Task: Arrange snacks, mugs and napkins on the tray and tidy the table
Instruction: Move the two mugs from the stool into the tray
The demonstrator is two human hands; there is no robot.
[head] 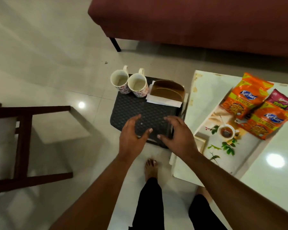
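Note:
A dark textured stool top (140, 108) carries two floral white mugs (119, 83) (138, 86) at its far left and a brown napkin holder (167, 91) over white napkins (163, 101) at its far right. My left hand (131, 138) and right hand (178, 136) hover over its near edge, fingers spread and holding nothing. On the white table to the right lies a printed tray (223, 146) with two orange Kurkure packets (247, 95) (266, 121) and a pink snack packet (282, 102) at its far end.
A dark wooden chair (23, 138) stands at the left. A maroon sofa (189, 22) runs along the back. The glossy white table (273, 176) fills the right. My bare feet and black trousers (151, 171) are on the tiled floor below.

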